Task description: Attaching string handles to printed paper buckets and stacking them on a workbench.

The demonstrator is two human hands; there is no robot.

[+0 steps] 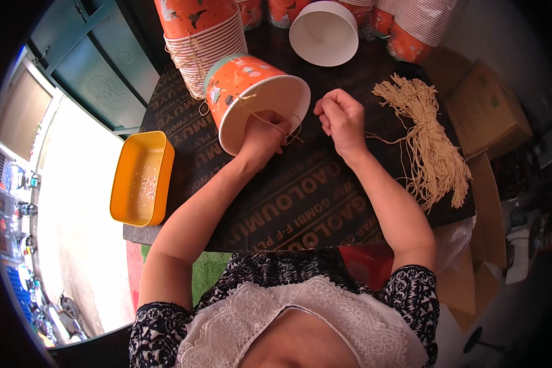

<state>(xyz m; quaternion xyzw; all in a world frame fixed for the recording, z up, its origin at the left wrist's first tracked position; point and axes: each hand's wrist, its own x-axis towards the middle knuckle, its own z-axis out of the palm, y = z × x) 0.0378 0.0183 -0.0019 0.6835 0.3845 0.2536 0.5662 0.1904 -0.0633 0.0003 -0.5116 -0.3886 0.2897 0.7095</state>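
Note:
An orange patterned paper bucket point(245, 80) lies tipped on its side, its white mouth facing me and to the right. My left hand point(267, 135) reaches into the mouth with its fingers curled. A thin beige string point(249, 109) runs from the bucket's upper wall across these fingers and ends in a loose loop by the lower rim. My right hand point(342, 119) is closed just right of the rim, thumb against the fingers; whatever it may hold is hidden. Near its wrist, a strand trails from a bundle of beige strings point(429, 144) on the right of the table.
A tall stack of orange buckets point(205, 46) with strings hanging from it stands behind the tipped one. A white bucket or lid point(324, 34) and more stacks point(420, 27) line the back. A yellow tray point(142, 178) with small bits sits left. Cardboard boxes point(490, 110) stand beyond the table's right edge.

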